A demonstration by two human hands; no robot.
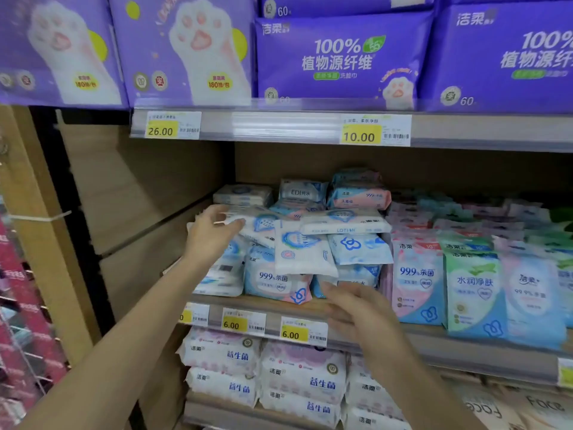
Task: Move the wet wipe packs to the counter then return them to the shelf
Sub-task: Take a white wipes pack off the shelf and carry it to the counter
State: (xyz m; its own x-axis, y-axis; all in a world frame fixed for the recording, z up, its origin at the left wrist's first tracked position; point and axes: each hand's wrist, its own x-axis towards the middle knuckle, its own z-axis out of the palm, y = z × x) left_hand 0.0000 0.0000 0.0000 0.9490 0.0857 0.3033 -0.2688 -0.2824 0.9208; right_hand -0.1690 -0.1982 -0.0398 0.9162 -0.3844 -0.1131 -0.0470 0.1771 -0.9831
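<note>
Here I see my left hand [210, 234] reaching to the top left of the heap of wet wipe packs [297, 243] on the middle shelf [434, 336], its fingers curled over the edge of one white-and-blue pack [257, 223] lying slanted on the pile. My right hand [356, 308] hovers spread and blurred just below the shelf's front lip, under a tilted white pack [302, 254], holding nothing. The packs are soft pillow pouches, white, pale blue and pink, stacked untidily.
</note>
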